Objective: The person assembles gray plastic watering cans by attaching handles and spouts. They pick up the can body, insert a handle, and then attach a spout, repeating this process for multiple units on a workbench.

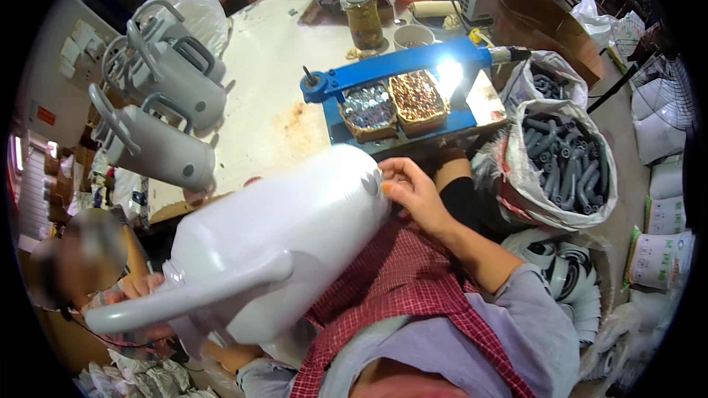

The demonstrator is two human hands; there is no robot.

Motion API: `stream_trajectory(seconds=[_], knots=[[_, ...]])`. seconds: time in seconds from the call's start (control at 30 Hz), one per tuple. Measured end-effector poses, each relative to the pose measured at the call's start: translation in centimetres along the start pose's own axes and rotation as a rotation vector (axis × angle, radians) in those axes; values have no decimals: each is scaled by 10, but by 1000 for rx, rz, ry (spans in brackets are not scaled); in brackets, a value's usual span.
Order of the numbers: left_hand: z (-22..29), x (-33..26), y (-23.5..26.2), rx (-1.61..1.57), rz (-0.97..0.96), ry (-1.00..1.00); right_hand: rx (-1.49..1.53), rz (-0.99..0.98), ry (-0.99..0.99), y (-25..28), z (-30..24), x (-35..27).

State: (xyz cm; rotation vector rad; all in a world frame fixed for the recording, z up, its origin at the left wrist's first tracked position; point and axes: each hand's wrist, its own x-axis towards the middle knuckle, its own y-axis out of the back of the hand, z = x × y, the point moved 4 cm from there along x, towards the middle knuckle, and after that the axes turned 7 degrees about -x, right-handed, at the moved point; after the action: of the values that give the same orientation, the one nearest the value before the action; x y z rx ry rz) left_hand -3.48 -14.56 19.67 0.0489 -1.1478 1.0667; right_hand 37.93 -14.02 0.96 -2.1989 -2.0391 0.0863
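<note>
A big light-grey plastic object, apparently a watering can (273, 206), lies tilted across my front, its thick tube-like arm (192, 295) pointing lower left. My left hand (227, 356) supports it from below; its fingers are mostly hidden behind the body. At the can's flat base end, my right hand (413, 190) has thumb and fingers curled together by a dark grey round disc (370, 183). Any small piece between those fingers is too hidden to make out. Similar grey cans with dark handles, such as the front can (166, 149), lie on the left of the table.
Ahead stands a blue metal arm (398, 66) with a bright lamp, beside a tray of silvery pieces (369, 109) and a tray of coppery pieces (418, 96). To the right are sacks, one full of curved grey tubes (564, 162). Another person's hand (140, 286) shows at left.
</note>
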Motion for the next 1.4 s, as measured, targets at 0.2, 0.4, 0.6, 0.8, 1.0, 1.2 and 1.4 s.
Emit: stream_trajectory(seconds=[0.2,0.4,0.6,0.8,1.0,1.2,1.4], knots=[[-48,-38,26,-127,262,-28,160,25,-320,34,23,-27],[-95,-67,67,-172,198,325,553,-216,-623,15,66,-54],[-55,-168,90,510,600,633,223,-106,-242,3,33,-59],[-17,-248,83,496,1249,485,-162,-309,349,-54,-8,-42],[-9,-286,73,644,1467,393,-343,-809,349,-31,-2,15],[-38,-301,67,701,1429,437,-1362,120,529,108,6,130],[-33,-315,56,762,1447,509,-1691,19,683,109,35,167]])
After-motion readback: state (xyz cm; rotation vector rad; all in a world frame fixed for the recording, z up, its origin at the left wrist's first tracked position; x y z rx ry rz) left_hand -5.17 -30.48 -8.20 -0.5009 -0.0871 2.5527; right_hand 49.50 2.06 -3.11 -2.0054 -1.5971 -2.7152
